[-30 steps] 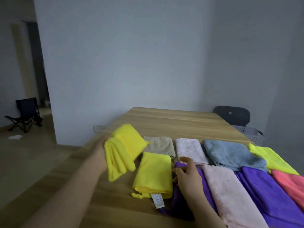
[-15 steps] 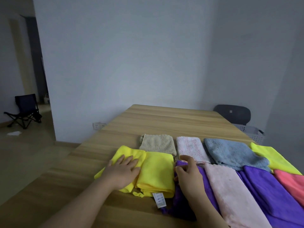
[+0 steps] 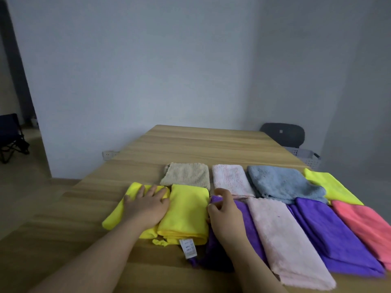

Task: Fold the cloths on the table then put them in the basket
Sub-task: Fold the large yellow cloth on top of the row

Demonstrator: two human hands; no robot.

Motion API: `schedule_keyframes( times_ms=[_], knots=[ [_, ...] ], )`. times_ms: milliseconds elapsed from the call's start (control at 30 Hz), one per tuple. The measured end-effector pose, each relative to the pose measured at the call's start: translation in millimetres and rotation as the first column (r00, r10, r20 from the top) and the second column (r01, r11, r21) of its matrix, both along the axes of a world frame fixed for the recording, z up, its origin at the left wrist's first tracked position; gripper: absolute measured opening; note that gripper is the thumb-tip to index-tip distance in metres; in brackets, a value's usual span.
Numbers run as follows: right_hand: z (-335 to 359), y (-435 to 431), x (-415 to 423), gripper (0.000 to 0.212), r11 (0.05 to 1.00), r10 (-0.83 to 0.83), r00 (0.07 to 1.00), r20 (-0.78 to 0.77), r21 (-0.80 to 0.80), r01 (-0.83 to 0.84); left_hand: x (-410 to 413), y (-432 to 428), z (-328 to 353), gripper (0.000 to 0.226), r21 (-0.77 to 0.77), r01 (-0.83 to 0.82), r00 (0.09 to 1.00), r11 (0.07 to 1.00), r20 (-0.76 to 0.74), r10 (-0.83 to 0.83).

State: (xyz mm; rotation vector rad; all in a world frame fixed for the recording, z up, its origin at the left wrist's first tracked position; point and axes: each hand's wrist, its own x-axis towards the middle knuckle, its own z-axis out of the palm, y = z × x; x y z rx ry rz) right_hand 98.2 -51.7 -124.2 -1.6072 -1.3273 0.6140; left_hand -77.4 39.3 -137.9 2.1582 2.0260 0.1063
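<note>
A: Item one, the counter [image 3: 190, 144]. We log two rows of cloths on it. Item two, the basket [image 3: 304, 155], off the far right corner and well apart from both hands. We cannot see inside it.

B: Item three, the purple cloth [image 3: 251, 227]. It is a long strip between the second yellow cloth [image 3: 188, 210] and a pale pink cloth [image 3: 283, 235]. Item four, the folded yellow cloth [image 3: 114, 216], leftmost in the near row and touching its yellow neighbour.

A: Hands. Our left hand [image 3: 146, 206] lies flat on the folded yellow cloth, fingers [image 3: 153, 190] spread and pressing. Our right hand [image 3: 226, 214] rests on the purple cloth, fingers [image 3: 221, 193] curled, pinching its far edge.

B: Step, as we judge it: one yellow fold is finished under the palm and the purple one is about to start. The next move calls for our left hand to cross over and take the other far corner. Both hands then draw that edge toward us.
</note>
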Motion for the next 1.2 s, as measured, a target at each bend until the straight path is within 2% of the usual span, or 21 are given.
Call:
schedule_keyframes(
  times_ms=[67, 133, 233, 300, 333, 400, 433, 500, 600, 667, 767, 900, 1033, 1133, 1200],
  knots=[
    [1.7, -4.9, -2.3, 0.029, 0.998, -0.005, 0.999, 0.04, 0.058, 0.003, -0.7, -6.2, 3.1, 0.049, 0.046, 0.02, 0.999, 0.999, 0.037, -0.022],
    [6.0, -16.0, -3.4, 0.031, 0.983, -0.039, 0.993, 0.115, 0.184, 0.018, -0.6, -19.5, 10.3, 0.046, 0.214, 0.024, 0.987, 0.976, 0.151, -0.057],
    [11.1, -42.9, 3.4, 0.032, 0.939, -0.162, 0.946, 0.28, 0.338, 0.061, 4.9, -59.0, 16.3, 0.04, 0.565, -0.036, 0.927, 0.825, 0.327, -0.183],
    [9.2, -71.2, 14.3, 0.033, 0.934, -0.253, 0.881, 0.4, 0.338, 0.115, 11.6, -99.0, 8.0, 0.042, 0.639, 0.008, 0.921, 0.769, 0.295, -0.255],
    [5.9, -86.6, 20.1, 0.033, 0.939, -0.278, 0.849, 0.45, 0.313, 0.141, 14.8, -118.4, 1.4, 0.045, 0.591, 0.08, 0.928, 0.803, 0.25, -0.277],
    [-1.5, -123.7, 33.0, 0.034, 0.95, -0.301, 0.797, 0.524, 0.241, 0.2, 21.6, -150.7, -11.2, 0.048, 0.36, 0.231, 0.937, 0.904, 0.166, -0.306],
    [-5.0, -139.0, 40.0, 0.036, 0.95, -0.311, 0.773, 0.552, 0.213, 0.23, 23.7, -159.2, -13.9, 0.05, 0.241, 0.279, 0.945, 0.929, 0.104, -0.311],
    [-9.4, -168.0, 53.5, 0.039, 0.948, -0.31, 0.712, 0.63, 0.148, 0.282, 27.8, -173.6, -13.5, 0.052, 0.108, 0.316, 0.948, 0.942, 0.012, -0.319],
    [-14.2, -192.9, 65.2, 0.042, 0.954, -0.247, 0.658, 0.711, 0.058, 0.296, 31.3, -184.6, -13.8, 0.056, 0.08, 0.29, 0.957, 0.954, -0.018, -0.289],
    [-16.5, -198.7, 67.8, 0.037, 0.956, -0.2, 0.665, 0.719, -0.005, 0.292, 32.3, -187.1, -13.6, 0.056, 0.08, 0.276, 0.961, 0.958, -0.022, -0.275],
    [-20.0, -202.0, 67.7, 0.03, 0.956, -0.139, 0.623, 0.77, -0.059, 0.286, 33.7, -191.9, -11.5, 0.055, 0.114, 0.26, 0.965, 0.959, -0.015, -0.26],
    [-29.5, -196.0, 69.6, 0.046, 0.939, -0.038, 0.573, 0.819, -0.167, 0.302, 32.1, -193.3, -19.5, 0.055, 0.153, 0.238, 0.971, 0.959, -0.009, -0.239],
    [-18.5, -191.2, 60.9, 0.048, 0.928, -0.006, 0.591, 0.807, -0.216, 0.304, 33.6, -196.1, -18.3, 0.058, 0.16, 0.212, 0.977, 0.964, -0.005, -0.214],
    [-3.9, -195.2, 57.0, 0.055, 0.92, -0.018, 0.621, 0.784, -0.229, 0.317, 35.1, -198.8, -13.1, 0.066, 0.089, 0.211, 0.977, 0.974, 0.015, -0.213],
    [1.5, -197.5, 53.0, 0.056, 0.899, 0.046, 0.629, 0.776, -0.306, 0.312, 34.6, -199.0, -9.3, 0.066, 0.003, 0.215, 0.977, 0.977, -0.011, -0.215]
  ],
)
